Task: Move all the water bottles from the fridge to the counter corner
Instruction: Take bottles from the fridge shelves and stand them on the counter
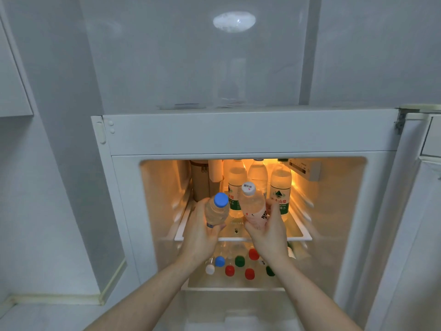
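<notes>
A: What fills the view?

B: An open white fridge [238, 132], lit amber inside, with its door [424, 211] swung out at the right edge.

A: And inside?

B: A glass shelf [296, 231] runs across the middle. At its far side stand three green-label bottles [280, 187], upright and close together, with a tan container [200, 180] to their left.

A: Below the shelf?

B: More bottles stand there, showing only as caps [239, 261]: red, green, blue and white, bunched near each other.

A: The hands?

B: Both reach in over the shelf's near edge. The left hand [202, 229] is wrapped around a clear blue-cap bottle [216, 211], fingers curled under its base. The right hand [267, 229] grips a pink-label bottle [253, 206] with a white cap, tilted left.

A: Are those two resting on the shelf?

B: They look lifted just above it, side by side and apart, left of the rightmost green-label one.
</notes>
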`<state>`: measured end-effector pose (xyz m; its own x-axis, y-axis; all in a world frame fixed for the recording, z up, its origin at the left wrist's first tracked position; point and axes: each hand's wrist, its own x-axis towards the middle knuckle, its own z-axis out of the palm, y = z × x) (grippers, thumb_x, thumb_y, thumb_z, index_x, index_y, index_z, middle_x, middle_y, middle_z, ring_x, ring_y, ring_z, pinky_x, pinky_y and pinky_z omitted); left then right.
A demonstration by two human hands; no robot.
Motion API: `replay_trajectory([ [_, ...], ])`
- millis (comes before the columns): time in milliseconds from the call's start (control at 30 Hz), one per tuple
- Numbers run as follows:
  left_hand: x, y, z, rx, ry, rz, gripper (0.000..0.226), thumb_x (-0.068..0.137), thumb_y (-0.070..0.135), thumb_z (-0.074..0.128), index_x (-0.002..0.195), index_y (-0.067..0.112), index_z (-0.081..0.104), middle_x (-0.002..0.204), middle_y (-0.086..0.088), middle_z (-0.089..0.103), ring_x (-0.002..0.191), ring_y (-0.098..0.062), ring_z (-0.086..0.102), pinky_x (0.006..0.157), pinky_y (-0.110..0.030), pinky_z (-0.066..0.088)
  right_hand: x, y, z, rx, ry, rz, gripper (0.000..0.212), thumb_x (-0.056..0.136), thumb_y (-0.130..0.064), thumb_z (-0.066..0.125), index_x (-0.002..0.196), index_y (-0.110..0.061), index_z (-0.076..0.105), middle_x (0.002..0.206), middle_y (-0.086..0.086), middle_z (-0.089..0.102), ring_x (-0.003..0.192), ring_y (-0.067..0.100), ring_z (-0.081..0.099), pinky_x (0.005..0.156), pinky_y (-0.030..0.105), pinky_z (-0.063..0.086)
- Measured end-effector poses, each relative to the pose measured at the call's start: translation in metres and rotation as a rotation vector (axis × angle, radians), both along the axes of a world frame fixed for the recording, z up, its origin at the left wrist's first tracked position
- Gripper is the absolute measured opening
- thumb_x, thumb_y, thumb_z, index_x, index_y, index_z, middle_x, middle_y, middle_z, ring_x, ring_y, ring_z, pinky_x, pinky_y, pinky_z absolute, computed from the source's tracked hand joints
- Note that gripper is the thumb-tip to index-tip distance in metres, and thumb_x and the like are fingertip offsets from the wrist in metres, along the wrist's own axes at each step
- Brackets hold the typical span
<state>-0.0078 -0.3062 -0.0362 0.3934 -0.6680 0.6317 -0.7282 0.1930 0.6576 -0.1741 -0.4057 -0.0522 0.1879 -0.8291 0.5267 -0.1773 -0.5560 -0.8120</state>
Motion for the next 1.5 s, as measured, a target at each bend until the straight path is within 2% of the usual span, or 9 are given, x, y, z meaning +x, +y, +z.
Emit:
replay_trajectory([
  [100,-0.008,0.028,0.005,-0.012,0.071,-0.045,0.054,0.083,0.005,0.077,0.124,0.03,0.054,0.116,0.021,0.06,0.113,-0.004,0.059,0.088,-0.02,0.05,-0.007,0.018,0.0,-0.026,-0.011,0.056,0.066,0.076,-0.021,0.089,0.123,-0.043,0.048,0.118,-0.021,0.064,0.11,0.002,0.063,0.089,0.028,0.056],
  [233,-0.014,0.083,0.011,-0.017,0.188,-0.085,0.06,0.085,0.014,0.08,0.129,0.042,0.051,0.124,0.016,0.063,0.119,-0.011,0.061,0.096,-0.035,0.054,-0.016,0.068,0.003,-0.012,-0.099,0.134,0.068,0.078,-0.016,0.09,0.125,-0.047,0.053,0.119,-0.032,0.064,0.114,-0.007,0.061,0.087,0.009,0.051],
  [433,-0.021,0.185,0.02,0.051,0.314,-0.104,0.055,0.081,0.004,0.083,0.123,0.03,0.06,0.115,0.016,0.071,0.109,-0.007,0.067,0.093,-0.023,0.054,-0.016,0.142,0.011,0.03,-0.135,0.241,0.066,0.07,-0.009,0.095,0.126,-0.025,0.063,0.115,-0.019,0.072,0.108,-0.001,0.068,0.086,0.018,0.057],
  [600,-0.022,0.271,0.005,0.147,0.369,-0.018,0.06,0.08,0.003,0.083,0.119,0.041,0.059,0.113,0.026,0.07,0.107,0.005,0.065,0.085,-0.007,0.048,-0.016,0.212,0.004,0.109,-0.091,0.362,0.066,0.072,-0.003,0.093,0.123,-0.031,0.064,0.115,-0.016,0.074,0.107,0.005,0.071,0.086,0.019,0.057],
  [700,-0.021,0.314,-0.012,0.189,0.418,0.046,0.055,0.08,0.006,0.085,0.119,0.036,0.06,0.111,0.027,0.07,0.105,0.004,0.066,0.083,-0.005,0.047,-0.012,0.251,-0.001,0.157,-0.052,0.421,0.062,0.071,0.0,0.092,0.118,-0.031,0.065,0.109,-0.016,0.075,0.103,0.006,0.071,0.084,0.015,0.055],
  [800,-0.019,0.353,-0.026,0.232,0.454,0.113,0.054,0.08,0.011,0.086,0.122,0.033,0.06,0.113,0.025,0.07,0.108,0.001,0.066,0.083,-0.004,0.047,-0.005,0.284,-0.01,0.192,0.004,0.486,0.064,0.072,-0.001,0.092,0.121,-0.032,0.065,0.111,-0.015,0.076,0.104,0.008,0.072,0.087,0.022,0.056],
  [1000,-0.023,0.425,-0.041,0.281,0.482,0.289,0.053,0.082,0.02,0.085,0.125,0.036,0.058,0.119,0.022,0.068,0.114,-0.002,0.063,0.095,-0.018,0.047,0.018,0.336,-0.02,0.269,0.069,0.639,0.07,0.072,-0.005,0.093,0.128,-0.034,0.064,0.115,-0.016,0.075,0.105,0.005,0.071,0.085,0.021,0.056],
  [1300,-0.055,0.498,-0.046,0.22,0.505,0.628,0.052,0.083,0.016,0.084,0.121,0.039,0.056,0.115,0.028,0.067,0.111,0.003,0.062,0.091,-0.003,0.042,0.048,0.377,-0.033,0.297,0.166,0.951,0.065,0.07,-0.001,0.093,0.122,-0.03,0.066,0.106,-0.012,0.078,0.094,0.005,0.074,0.078,0.015,0.055],
  [1500,-0.104,0.537,-0.053,0.215,0.565,0.874,0.05,0.082,0.019,0.085,0.119,0.037,0.057,0.112,0.024,0.07,0.11,0.0,0.064,0.096,-0.017,0.046,0.052,0.402,-0.051,0.32,0.276,1.175,0.059,0.069,-0.01,0.095,0.108,-0.042,0.066,0.102,-0.012,0.077,0.094,0.007,0.073,0.079,0.019,0.057],
])
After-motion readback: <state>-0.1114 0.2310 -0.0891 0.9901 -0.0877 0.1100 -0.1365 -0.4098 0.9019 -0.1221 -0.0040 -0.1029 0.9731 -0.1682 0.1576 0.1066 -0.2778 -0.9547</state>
